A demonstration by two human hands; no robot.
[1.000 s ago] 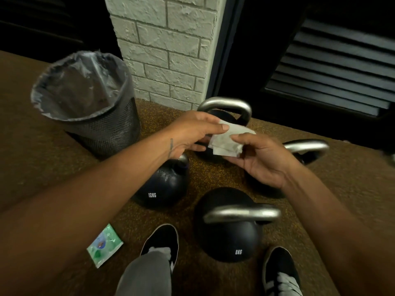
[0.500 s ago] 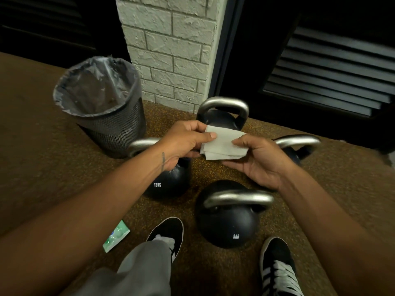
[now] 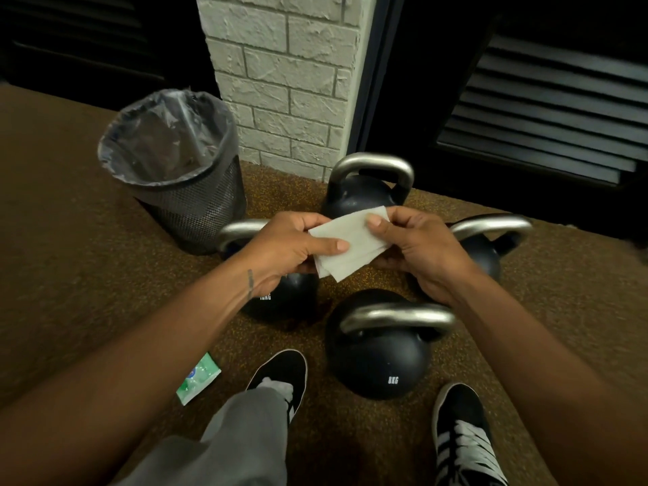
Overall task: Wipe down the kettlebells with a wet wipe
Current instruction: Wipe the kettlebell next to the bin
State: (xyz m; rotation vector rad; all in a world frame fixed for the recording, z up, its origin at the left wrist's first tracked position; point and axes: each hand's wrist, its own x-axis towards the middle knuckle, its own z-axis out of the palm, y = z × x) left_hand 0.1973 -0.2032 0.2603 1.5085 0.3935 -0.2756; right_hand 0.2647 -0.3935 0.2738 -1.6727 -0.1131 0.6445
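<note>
A folded white wet wipe [image 3: 352, 243] is held in the air between both hands. My left hand [image 3: 287, 247] pinches its left edge and my right hand [image 3: 417, 247] pinches its right edge. Several black kettlebells with silver handles stand on the floor below. The nearest kettlebell [image 3: 382, 349] is marked 8KG. A far kettlebell [image 3: 364, 191] stands by the brick pillar. A left kettlebell [image 3: 280, 296] is partly hidden under my left wrist, and a right kettlebell [image 3: 491, 247] sits behind my right hand.
A black mesh bin [image 3: 182, 177] with a clear liner stands at the left by the white brick pillar [image 3: 284, 75]. A green wipe packet [image 3: 198, 378] lies on the brown speckled floor. My two black shoes [image 3: 280, 377] stand close to the nearest kettlebell.
The wipe has been spread a little wider between my hands, and my right hand has shifted onto its right edge. The view has tilted slightly, with the bin now nearer the centre.
</note>
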